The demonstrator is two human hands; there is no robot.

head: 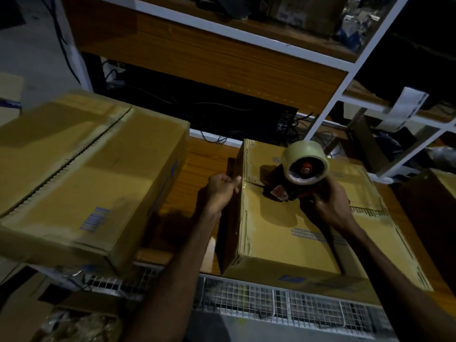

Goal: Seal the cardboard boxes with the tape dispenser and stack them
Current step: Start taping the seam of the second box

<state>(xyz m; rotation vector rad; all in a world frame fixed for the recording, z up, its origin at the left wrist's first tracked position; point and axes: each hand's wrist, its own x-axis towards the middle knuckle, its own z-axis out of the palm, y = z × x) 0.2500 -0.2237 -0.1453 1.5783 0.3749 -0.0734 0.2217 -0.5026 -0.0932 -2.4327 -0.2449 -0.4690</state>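
Observation:
A cardboard box (pixel 283 233) lies on the wooden table in the middle, its top flaps closed along a centre seam. My right hand (pixel 328 206) grips the handle of a red tape dispenser (pixel 296 178) with a clear tape roll, whose front end rests on the seam near the box's left edge. My left hand (pixel 222 188) presses with its thumb and fingers on the tape end at the box's upper left edge. A larger cardboard box (pixel 86 174) with a taped top sits to the left, apart from both hands.
The wooden table (pixel 204 164) stands under white-framed shelving (pixel 345 67) holding cables and cartons. A wire-mesh tray (pixel 271 299) runs along the near edge. Another cardboard box (pixel 441 191) is at the far right, and more cardboard (pixel 29 314) lies at the lower left.

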